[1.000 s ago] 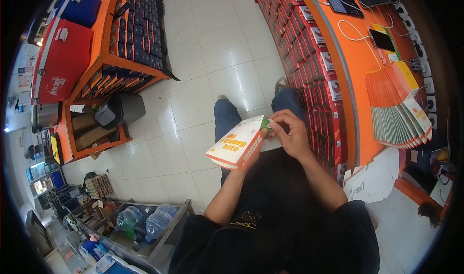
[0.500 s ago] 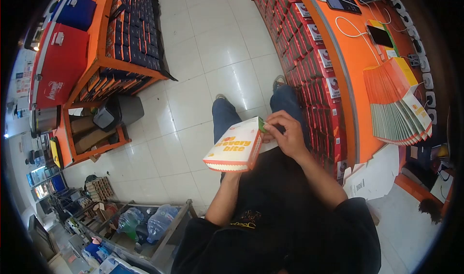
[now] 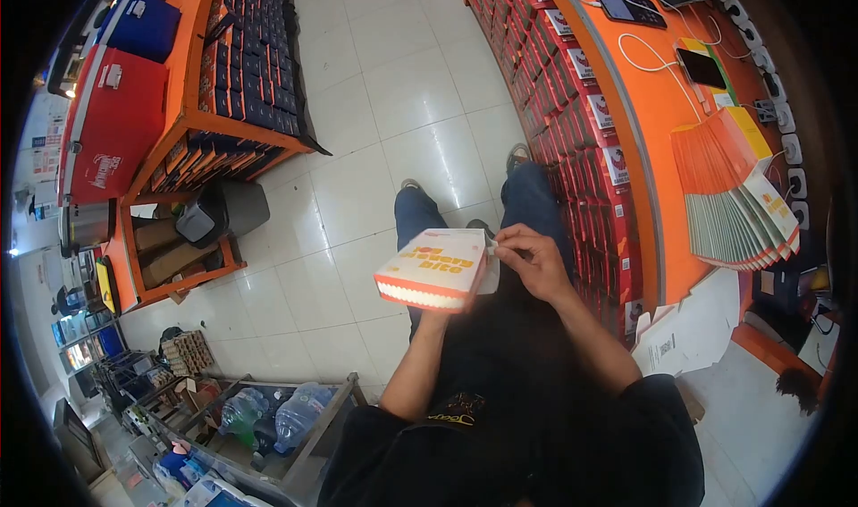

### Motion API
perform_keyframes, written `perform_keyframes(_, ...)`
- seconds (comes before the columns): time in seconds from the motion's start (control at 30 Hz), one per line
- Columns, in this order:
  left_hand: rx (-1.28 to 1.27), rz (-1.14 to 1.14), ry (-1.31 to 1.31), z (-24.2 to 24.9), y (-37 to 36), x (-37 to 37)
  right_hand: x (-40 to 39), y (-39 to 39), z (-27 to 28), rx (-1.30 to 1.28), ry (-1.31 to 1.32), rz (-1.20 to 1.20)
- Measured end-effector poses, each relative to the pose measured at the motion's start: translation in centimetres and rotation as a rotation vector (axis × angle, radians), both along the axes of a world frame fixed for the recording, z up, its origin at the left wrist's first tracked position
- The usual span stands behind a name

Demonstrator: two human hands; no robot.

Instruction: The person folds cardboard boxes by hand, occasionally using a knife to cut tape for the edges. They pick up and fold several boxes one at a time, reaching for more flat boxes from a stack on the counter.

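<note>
A white cardboard food box (image 3: 429,268) with orange edges and yellow lettering is held in front of my lap. My left hand (image 3: 433,323) supports it from below; its fingers are hidden behind the box, and only the wrist end shows. At the box's right end, my right hand (image 3: 533,259) is closed, with thumb and forefinger pinching a pale end flap (image 3: 491,253). The side facing my left shows a white zigzag band like teeth. The inside of the box is out of sight.
On the orange counter (image 3: 643,159) at right lie a fan of flat folded cartons (image 3: 737,190), a phone (image 3: 700,67) and cables. Red boxes (image 3: 581,123) are stacked beneath it. Left are a shelf of dark boxes (image 3: 246,78), a red cooler (image 3: 116,123) and a grey bin (image 3: 223,212).
The box has turned slightly, so its toothed side faces me more. The green flap near my right fingers has swung away, and a pale flap now shows in the pinch.
</note>
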State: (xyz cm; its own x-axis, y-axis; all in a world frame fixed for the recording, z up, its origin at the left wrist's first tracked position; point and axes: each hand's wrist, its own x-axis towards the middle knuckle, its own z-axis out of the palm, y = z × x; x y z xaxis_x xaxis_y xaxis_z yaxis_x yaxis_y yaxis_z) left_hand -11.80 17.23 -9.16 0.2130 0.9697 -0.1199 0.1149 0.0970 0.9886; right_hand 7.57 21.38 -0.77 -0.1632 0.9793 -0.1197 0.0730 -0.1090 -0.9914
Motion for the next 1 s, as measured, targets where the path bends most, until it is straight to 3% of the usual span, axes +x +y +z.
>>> perform_keyframes(0.07,-0.581,0.199,-1.264,1.3,0.3,-0.1,0.1,-0.2,0.4,-0.047,-0.031,-0.003)
perform_keyframes(0.1,-0.172,0.051,-0.367,1.8,0.6,0.0,0.0,-0.2,0.6,-0.089,-0.061,-0.006)
perform_keyframes(0.13,-0.171,0.050,-0.365,2.1,1.0,0.1,-0.2,-0.3,0.0,-0.088,-0.060,-0.007)
perform_keyframes(0.2,0.358,-0.019,0.418,2.1,1.4,0.2,-0.9,-0.6,-1.1,-0.223,0.179,-0.167)
perform_keyframes(0.23,0.288,0.092,0.197,2.1,1.3,1.2,-1.0,-0.7,-1.4,-0.222,0.181,-0.167)
perform_keyframes(0.27,0.285,0.090,0.200,2.5,1.5,1.4,-1.3,-0.9,-1.2,-0.187,0.118,-0.191)
perform_keyframes(0.33,0.025,0.032,0.098,3.3,2.0,1.7,-1.9,-1.1,-1.0,-0.156,0.059,-0.218)
perform_keyframes(0.47,-0.047,0.129,0.047,5.0,2.5,2.1,-3.0,-1.2,-0.5,-0.015,0.013,-0.245)
perform_keyframes(0.57,-0.067,0.033,-0.010,5.9,2.1,2.4,-2.0,-0.3,-2.0,0.165,-0.063,-0.238)
perform_keyframes(0.6,0.275,-0.094,0.334,7.2,2.3,2.2,-0.8,0.1,-3.2,0.297,-0.160,-0.209)
perform_keyframes(0.67,-0.022,-0.024,0.154,11.4,2.3,3.5,0.7,1.0,-4.2,0.280,-0.226,-0.193)
perform_keyframes(0.7,-0.017,-0.042,0.147,12.6,2.4,3.6,0.8,1.5,-3.2,0.186,-0.266,-0.213)
perform_keyframes(0.73,0.254,0.078,0.181,13.6,2.6,3.2,1.1,1.7,-2.4,0.093,-0.303,-0.228)
perform_keyframes(0.77,0.526,0.206,0.212,14.7,3.0,2.5,1.9,1.6,-2.1,-0.047,-0.394,-0.139)
perform_keyframes(0.8,0.600,0.266,0.334,16.0,3.7,1.6,2.6,1.7,-1.8,-0.039,-0.396,-0.143)
perform_keyframes(0.87,0.451,0.423,0.278,18.2,6.4,1.8,3.3,1.9,-1.5,-0.102,-0.407,0.183)
perform_keyframes(0.93,0.108,0.090,0.149,15.9,7.6,-0.1,3.5,2.2,1.0,-0.073,-0.317,0.307)
perform_keyframes(0.97,0.021,-0.080,-0.064,14.3,8.3,-0.5,3.7,3.0,3.6,-0.111,-0.307,0.479)
perform_keyframes(1.0,0.027,-0.079,-0.062,13.6,8.4,-0.7,3.8,3.4,4.9,-0.150,-0.296,0.648)
